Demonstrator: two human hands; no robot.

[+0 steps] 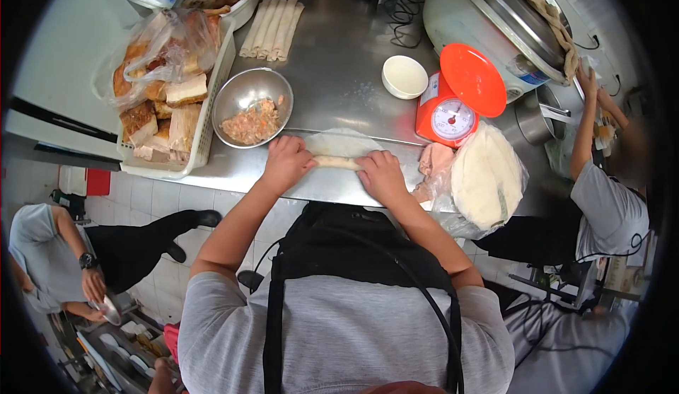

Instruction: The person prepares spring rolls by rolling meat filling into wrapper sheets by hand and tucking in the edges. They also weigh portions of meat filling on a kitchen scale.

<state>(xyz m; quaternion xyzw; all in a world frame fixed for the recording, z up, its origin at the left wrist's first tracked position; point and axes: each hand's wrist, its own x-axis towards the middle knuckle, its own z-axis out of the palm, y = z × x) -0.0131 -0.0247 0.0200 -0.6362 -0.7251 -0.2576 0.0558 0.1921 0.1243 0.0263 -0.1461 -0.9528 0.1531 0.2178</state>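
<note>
At the counter's front edge, a pale wrapper sheet [343,141] lies partly rolled, its near side forming a thin roll [336,162]. My left hand [288,162] has its fingers curled on the roll's left end, and my right hand [380,175] does the same on its right end. Up and left of my left hand is a metal bowl [228,97] holding a pinkish minced filling [251,122]. A stack of round pale wrappers [488,178] in plastic lies right of my right hand, beside a crumpled pink cloth [433,164]. Several finished rolls [271,27] lie side by side at the back.
A red scale [453,117] and a white bowl [404,77] stand beyond my right hand. At left is a basket [221,97] of meat pieces. A large lidded container [467,19] occupies the back right. One person [46,242] is at left, another [612,199] at right.
</note>
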